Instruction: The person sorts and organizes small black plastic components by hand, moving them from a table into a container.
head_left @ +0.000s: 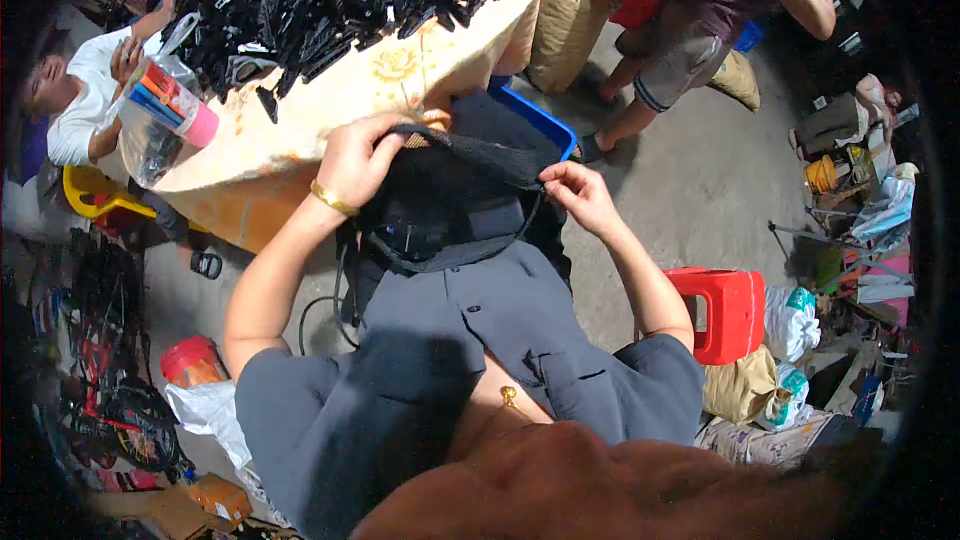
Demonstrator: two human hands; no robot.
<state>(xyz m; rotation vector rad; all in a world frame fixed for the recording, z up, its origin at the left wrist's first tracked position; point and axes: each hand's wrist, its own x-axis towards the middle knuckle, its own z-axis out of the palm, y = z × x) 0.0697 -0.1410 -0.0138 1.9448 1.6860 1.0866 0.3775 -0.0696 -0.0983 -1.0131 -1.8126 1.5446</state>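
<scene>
My left hand (358,162), with a gold bracelet at its wrist, grips one end of the upper edge of a black mesh bag (465,152). Thumb and fingers of my right hand (582,197) pinch the other end of that edge. Spread between my hands, the bag hangs open in front of my waist, its dark rim curving down toward my grey shirt. Its inside is too dark to make out. Behind it, a blue bin (540,118) stands beside the table, partly covered by dark material.
A heap of small black parts (330,5) covers the cloth-topped table (400,65). A pink-based tub of pens (172,105) stands at its left. A red stool (728,315) is at my right. Two people are near the table; another sits far right.
</scene>
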